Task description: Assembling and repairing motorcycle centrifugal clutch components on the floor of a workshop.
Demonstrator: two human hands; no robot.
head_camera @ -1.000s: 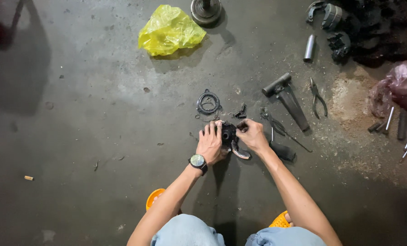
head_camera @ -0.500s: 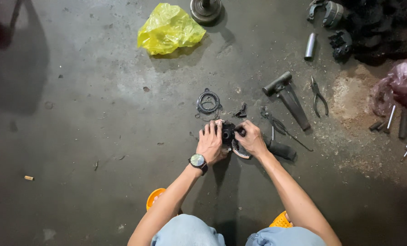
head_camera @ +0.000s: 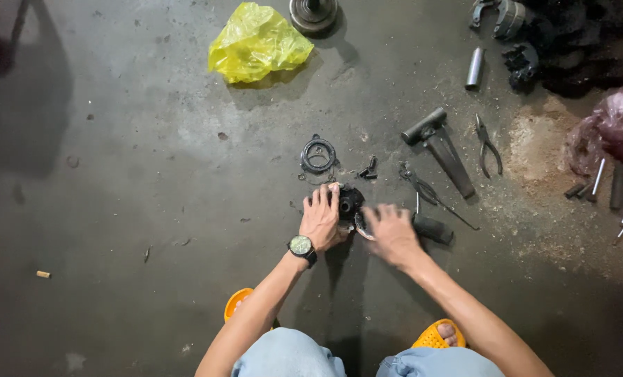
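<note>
Floor [head_camera: 116, 174]: dark grey concrete, stained w/ oil patches & grit. Pale rusty-brown dust patch [head_camera: 535, 150] at right. Light falls on the middle; corners go dark, esp. top left & bottom right. Big soft shadow [head_camera: 25, 105] across upper left. Yellow plastic bag [head_camera: 255, 43] crumpled near top, round metal part [head_camera: 313, 12] just beside it at the top edge. Small stub of something [head_camera: 42, 274] lies alone at left. No walls, windows or furniture in view.
</note>
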